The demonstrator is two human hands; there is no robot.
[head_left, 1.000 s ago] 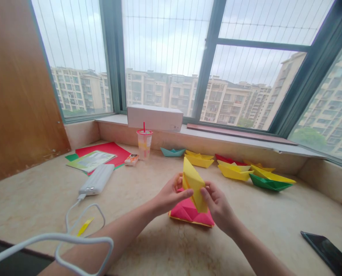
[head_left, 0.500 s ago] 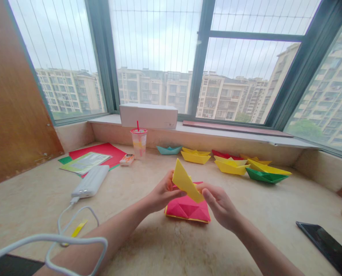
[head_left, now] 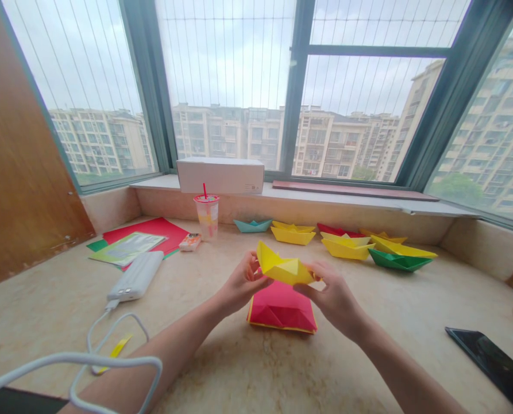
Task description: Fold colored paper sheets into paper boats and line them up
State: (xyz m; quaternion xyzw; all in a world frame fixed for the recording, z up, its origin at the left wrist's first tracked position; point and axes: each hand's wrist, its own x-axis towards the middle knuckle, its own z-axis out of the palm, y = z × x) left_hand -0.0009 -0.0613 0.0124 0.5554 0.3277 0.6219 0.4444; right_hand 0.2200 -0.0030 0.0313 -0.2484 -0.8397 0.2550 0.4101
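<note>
A yellow folded paper boat (head_left: 283, 267) is held in the air between both hands, stretched sideways. My left hand (head_left: 242, 284) pinches its left end and my right hand (head_left: 334, 296) pinches its right end. Just below, a pink folded paper piece (head_left: 282, 307) with a yellow edge lies flat on the marble sill (head_left: 239, 368).
Several finished paper boats line the back ledge: a teal boat (head_left: 251, 225), a yellow boat (head_left: 293, 233), a green boat (head_left: 396, 260). A plastic cup with a red straw (head_left: 206, 215), a white box (head_left: 220, 175), coloured paper sheets (head_left: 142, 240), a white power bank (head_left: 136, 276) with cable, and a dark phone (head_left: 491, 362) at right.
The yellow paper was upright and pointed a second ago; both hands have turned it and pulled it out sideways into a boat shape. The view has shifted slightly.
</note>
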